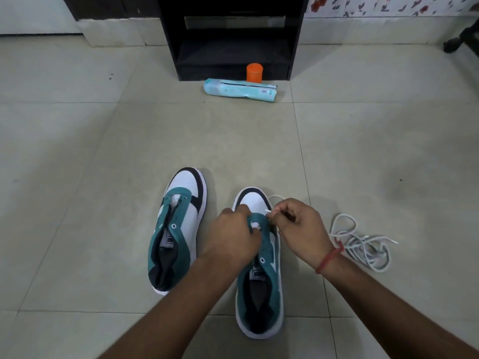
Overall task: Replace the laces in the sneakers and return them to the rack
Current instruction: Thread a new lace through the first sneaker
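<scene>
Left hand (233, 234) grips the eyelet panel of the near sneaker (259, 288); right hand (298, 229) pinches a white lace tip (267, 210) above it. Spare laces (363, 244) lie beside the right wrist.

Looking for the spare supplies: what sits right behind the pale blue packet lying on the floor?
An orange container stands upright just behind the pale blue packet, in front of the black rack. The packet covers the container's base, so whether they touch cannot be told.
</scene>
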